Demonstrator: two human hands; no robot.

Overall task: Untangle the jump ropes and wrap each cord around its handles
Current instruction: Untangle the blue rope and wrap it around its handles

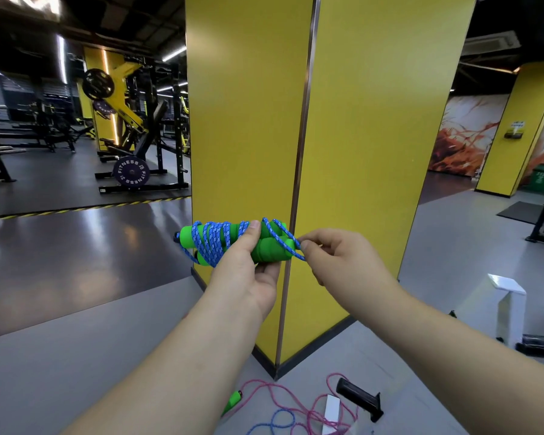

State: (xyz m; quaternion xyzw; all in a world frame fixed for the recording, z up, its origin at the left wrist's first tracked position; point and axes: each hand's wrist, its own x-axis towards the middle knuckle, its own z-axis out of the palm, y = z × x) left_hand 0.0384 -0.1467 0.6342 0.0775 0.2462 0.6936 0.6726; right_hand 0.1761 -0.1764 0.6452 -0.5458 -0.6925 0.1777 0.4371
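My left hand (pixel 244 271) grips a pair of green foam handles (pixel 264 246) held side by side, level, in front of a yellow pillar. A blue cord (pixel 212 238) is coiled many times around their left half. My right hand (pixel 336 255) pinches the loose end loop of the blue cord (pixel 296 251) at the handles' right end. On the floor below lies a pink cord (pixel 299 406) in loose loops with another green handle (pixel 233 401) and a short stretch of a second blue cord (pixel 274 419) mixed in.
The yellow pillar (pixel 358 120) stands straight ahead, its corner edge behind the handles. A black handle-like object (pixel 360 398) and a white block (pixel 332 412) lie by the pink cord. A white stand (pixel 509 306) is at right. Weight racks (pixel 132 127) fill the far left.
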